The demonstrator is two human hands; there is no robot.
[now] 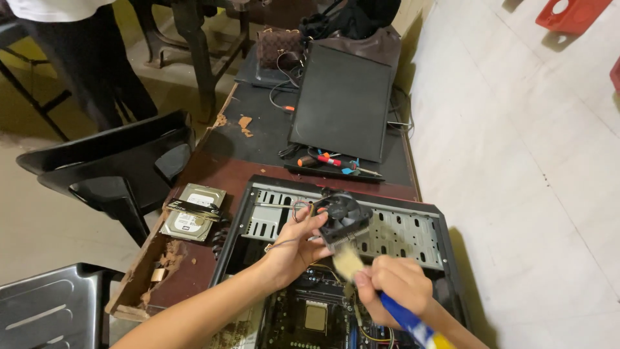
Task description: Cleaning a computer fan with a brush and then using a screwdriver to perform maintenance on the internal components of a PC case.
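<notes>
My left hand (294, 244) holds a black cooling fan with a finned metal heatsink (343, 220), lifted above an open computer case (413, 231); its thin wire hangs down by my wrist. My right hand (395, 285) grips a paintbrush with a blue and yellow handle (409, 320). The pale bristles (347, 260) touch the underside of the heatsink fins. Below my hands the motherboard (315, 315) lies inside the case, its square processor exposed.
A hard drive (194, 212) with a memory stick across it lies left of the case. Screwdrivers (327, 161) and the black side panel (342, 102) sit farther back, with bags behind. Black plastic chairs (116, 171) stand at left. The table edge (148, 274) is chipped. A person stands top left.
</notes>
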